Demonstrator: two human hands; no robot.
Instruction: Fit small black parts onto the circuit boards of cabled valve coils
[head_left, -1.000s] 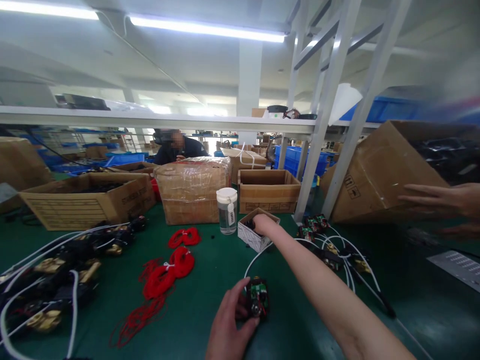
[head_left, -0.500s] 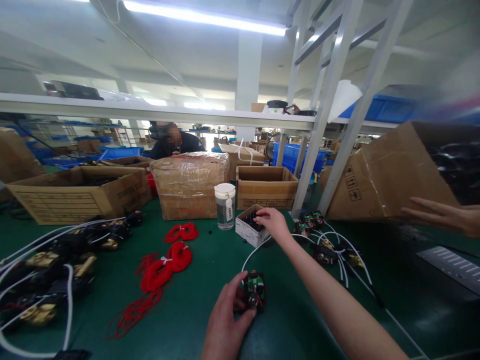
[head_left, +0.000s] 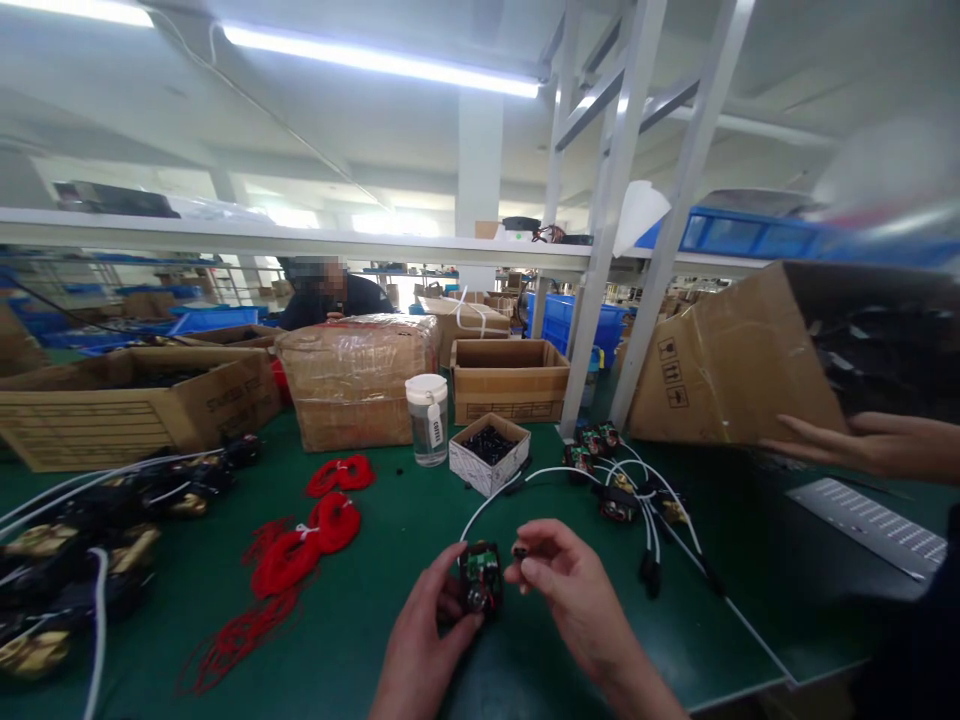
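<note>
My left hand (head_left: 431, 620) grips a small black device with a green circuit board (head_left: 481, 578) by its sides, close above the green tabletop. A white cable (head_left: 480, 508) runs from the device's top toward the right. Just right of the device, my right hand (head_left: 566, 590) pinches a small black part (head_left: 520, 551) between thumb and fingertips. Beyond both hands stands a small open box (head_left: 501, 478) holding many black pieces (head_left: 489, 444).
Red wire bundles (head_left: 289, 562) lie left; black-and-brass assemblies (head_left: 82, 560) sit farther left. A lidded cup (head_left: 428, 425) stands beside the small box. More circuit-board units (head_left: 596, 440) with white cables lie right. Another person's hand (head_left: 862, 445) supports a tilted carton (head_left: 735, 360).
My right hand has come back from the small box to the device, with a small black part in its fingers. The other person's hand now touches the tilted carton.
</note>
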